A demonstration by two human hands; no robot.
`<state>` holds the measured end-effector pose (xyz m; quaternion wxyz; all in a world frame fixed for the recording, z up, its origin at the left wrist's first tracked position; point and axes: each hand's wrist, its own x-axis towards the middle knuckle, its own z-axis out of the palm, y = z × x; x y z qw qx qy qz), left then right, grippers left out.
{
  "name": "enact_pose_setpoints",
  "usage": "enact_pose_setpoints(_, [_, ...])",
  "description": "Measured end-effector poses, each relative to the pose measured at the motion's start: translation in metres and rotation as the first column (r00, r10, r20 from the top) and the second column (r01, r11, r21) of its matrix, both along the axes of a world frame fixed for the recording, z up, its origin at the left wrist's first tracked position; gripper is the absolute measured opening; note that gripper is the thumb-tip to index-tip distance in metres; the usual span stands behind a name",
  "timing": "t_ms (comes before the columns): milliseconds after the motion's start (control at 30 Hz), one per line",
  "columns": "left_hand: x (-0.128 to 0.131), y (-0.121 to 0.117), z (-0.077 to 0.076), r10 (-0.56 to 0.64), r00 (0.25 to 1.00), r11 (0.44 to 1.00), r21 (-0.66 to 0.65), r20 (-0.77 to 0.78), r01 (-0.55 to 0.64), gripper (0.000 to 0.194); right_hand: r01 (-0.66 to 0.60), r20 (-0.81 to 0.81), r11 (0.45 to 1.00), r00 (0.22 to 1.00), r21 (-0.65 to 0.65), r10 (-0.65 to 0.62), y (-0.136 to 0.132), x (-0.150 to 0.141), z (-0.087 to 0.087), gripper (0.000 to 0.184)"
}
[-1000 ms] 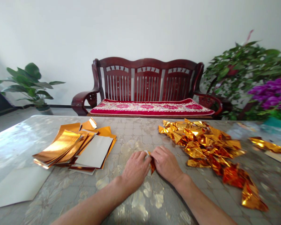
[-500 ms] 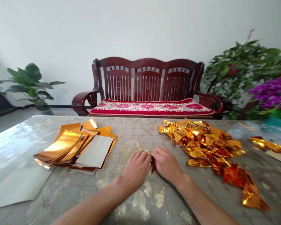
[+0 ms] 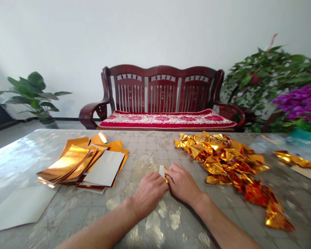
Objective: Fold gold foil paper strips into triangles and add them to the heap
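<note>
1. While both forearms reached in from the near edge, the left hand [image 3: 151,190] and right hand [image 3: 182,181] met near mid-desk, just beside each other.
2. Left hand: palm down, fingers curled nearly closed at the foil piece [image 3: 166,176]. Thumb hidden, grip force couldn't be told.
3. Right hand: also curled nearly closed, fingers pinching the same piece from its side. Fingertips partly covered.
4. Foil piece sat between the hands, low over the desk [image 3: 88,221]; a white end stuck out past the left fingers, gold showed beside the right. Full shape hidden.
5. Left of the hands, well apart: gold sheet stack [image 3: 72,160], loosely fanned, white-faced sheet [image 3: 105,169] on top. Pale large sheet [image 3: 20,207] lay nearer the person.
6. Right: folded foil pile [image 3: 223,157], its tail trailing toward the person. Clear plastic [image 3: 268,143] lay past it.
</note>
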<state>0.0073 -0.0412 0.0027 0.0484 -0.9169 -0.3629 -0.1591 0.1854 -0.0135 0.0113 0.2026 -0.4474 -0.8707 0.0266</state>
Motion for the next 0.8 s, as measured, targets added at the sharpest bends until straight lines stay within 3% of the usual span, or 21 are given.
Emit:
enact_pose_setpoints(200, [-0.018, 0.010, 0.005, 0.215, 0.975, 0.976, 0.039, -0.058, -0.213, 0.008, 0.017, -0.107, 0.992, 0.994, -0.123, -0.030, -0.004, -0.007, -0.001, 0.030])
enact_pose_setpoints(300, [-0.016, 0.009, 0.006, 0.270, 0.963, 0.963, -0.007, -0.018, -0.271, 0.013, 0.020, -0.152, 0.984, 0.987, -0.176, -0.047, -0.008, -0.014, -0.001, 0.035])
enact_pose_setpoints(467, [0.001, 0.004, 0.003, 0.291, 0.956, 0.953, -0.096, 0.045, -0.286, 0.013, 0.024, -0.198, 0.969, 0.977, -0.245, -0.074, -0.005, -0.018, 0.000, 0.040])
enact_pose_setpoints(600, [0.004, 0.006, 0.003, 0.305, 0.952, 0.949, -0.084, -0.007, -0.305, 0.012, -0.004, -0.190, 0.966, 0.981, -0.260, -0.047, 0.003, -0.009, 0.002, 0.042])
enact_pose_setpoints(800, [0.002, 0.006, 0.002, 0.285, 0.958, 0.958, -0.020, -0.046, -0.286, 0.015, 0.075, -0.131, 0.968, 0.985, -0.239, -0.109, 0.003, -0.008, -0.001, 0.038])
